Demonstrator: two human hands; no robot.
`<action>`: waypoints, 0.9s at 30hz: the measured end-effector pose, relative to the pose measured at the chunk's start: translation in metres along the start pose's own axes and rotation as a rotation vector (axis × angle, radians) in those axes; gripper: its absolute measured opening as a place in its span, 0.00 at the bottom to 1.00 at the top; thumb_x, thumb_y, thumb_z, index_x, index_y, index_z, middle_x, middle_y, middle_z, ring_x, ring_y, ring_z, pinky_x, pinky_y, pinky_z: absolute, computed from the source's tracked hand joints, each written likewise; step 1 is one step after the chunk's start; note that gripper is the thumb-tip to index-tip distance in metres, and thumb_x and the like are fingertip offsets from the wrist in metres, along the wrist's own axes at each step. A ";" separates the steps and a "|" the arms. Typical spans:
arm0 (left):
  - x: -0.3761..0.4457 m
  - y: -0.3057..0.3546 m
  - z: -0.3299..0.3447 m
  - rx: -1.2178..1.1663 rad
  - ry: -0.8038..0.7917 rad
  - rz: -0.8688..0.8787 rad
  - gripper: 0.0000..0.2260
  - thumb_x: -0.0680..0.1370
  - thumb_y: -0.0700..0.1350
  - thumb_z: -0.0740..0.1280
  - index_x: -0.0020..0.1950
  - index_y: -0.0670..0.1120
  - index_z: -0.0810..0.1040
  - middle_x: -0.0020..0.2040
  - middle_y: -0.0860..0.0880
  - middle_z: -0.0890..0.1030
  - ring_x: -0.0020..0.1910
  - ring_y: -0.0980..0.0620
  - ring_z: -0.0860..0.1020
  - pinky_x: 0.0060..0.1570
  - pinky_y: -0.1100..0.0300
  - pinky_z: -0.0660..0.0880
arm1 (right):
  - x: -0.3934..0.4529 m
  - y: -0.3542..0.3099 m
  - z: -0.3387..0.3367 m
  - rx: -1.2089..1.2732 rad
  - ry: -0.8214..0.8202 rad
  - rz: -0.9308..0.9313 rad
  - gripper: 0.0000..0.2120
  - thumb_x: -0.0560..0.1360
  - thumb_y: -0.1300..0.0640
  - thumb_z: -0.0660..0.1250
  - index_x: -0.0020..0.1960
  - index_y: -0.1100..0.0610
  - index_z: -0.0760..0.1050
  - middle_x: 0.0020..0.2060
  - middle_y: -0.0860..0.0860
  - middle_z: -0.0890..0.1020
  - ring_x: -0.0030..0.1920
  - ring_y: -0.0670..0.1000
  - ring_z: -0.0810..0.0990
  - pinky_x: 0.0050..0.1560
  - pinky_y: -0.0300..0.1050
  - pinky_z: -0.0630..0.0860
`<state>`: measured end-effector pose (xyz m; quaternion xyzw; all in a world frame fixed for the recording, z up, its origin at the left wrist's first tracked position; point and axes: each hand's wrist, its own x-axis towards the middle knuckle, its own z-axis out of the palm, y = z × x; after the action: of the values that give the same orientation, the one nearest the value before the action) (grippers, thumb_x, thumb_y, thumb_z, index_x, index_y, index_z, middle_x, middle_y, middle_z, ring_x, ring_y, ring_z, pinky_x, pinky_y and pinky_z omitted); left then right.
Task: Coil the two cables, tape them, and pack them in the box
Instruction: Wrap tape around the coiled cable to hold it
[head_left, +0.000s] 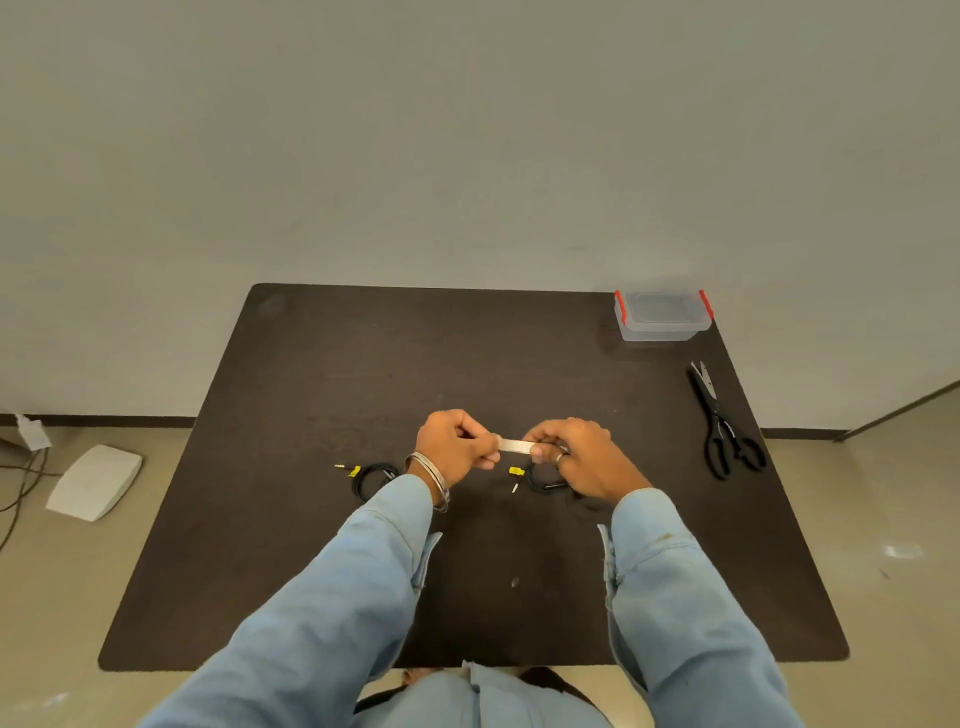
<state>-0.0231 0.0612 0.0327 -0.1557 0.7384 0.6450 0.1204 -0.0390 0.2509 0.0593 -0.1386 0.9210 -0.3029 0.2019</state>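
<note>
A strip of pale tape (516, 445) stretches between my two hands above the middle of the dark table. My left hand (457, 448) pinches its left end and my right hand (574, 451) pinches its right end. Under my right hand lies a coiled black cable (543, 480) with a yellow tag and a small plug. A second coiled black cable (370, 475) with a yellow tag lies on the table just left of my left wrist. The clear plastic box (661, 316) with red latches stands closed at the far right corner.
Black scissors (719, 423) lie near the right edge of the table (322, 374). A white flat object (96, 480) and loose wires lie on the floor to the left. A wall rises behind the table.
</note>
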 end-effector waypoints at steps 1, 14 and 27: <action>-0.001 0.002 0.002 -0.048 -0.040 -0.012 0.06 0.71 0.32 0.71 0.37 0.39 0.76 0.31 0.43 0.82 0.30 0.48 0.82 0.33 0.57 0.81 | -0.003 0.004 -0.003 0.019 -0.013 -0.001 0.08 0.78 0.57 0.64 0.47 0.44 0.78 0.38 0.41 0.80 0.46 0.48 0.76 0.58 0.55 0.67; 0.026 0.010 0.032 0.130 -0.109 0.049 0.02 0.73 0.36 0.70 0.42 0.40 0.82 0.30 0.47 0.80 0.27 0.56 0.77 0.31 0.64 0.76 | -0.031 0.079 -0.067 0.204 -0.025 0.029 0.07 0.76 0.61 0.67 0.48 0.50 0.80 0.47 0.48 0.82 0.50 0.50 0.79 0.51 0.37 0.73; 0.078 0.015 0.106 0.668 -0.072 0.148 0.06 0.75 0.43 0.68 0.40 0.52 0.81 0.44 0.50 0.78 0.43 0.48 0.80 0.48 0.53 0.78 | 0.020 0.163 -0.083 -0.302 -0.014 0.202 0.14 0.75 0.66 0.62 0.49 0.50 0.81 0.56 0.49 0.78 0.62 0.50 0.73 0.74 0.55 0.43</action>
<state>-0.1035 0.1626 0.0019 -0.0309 0.9133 0.3798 0.1437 -0.1159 0.4118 0.0149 -0.0760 0.9638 -0.1384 0.2146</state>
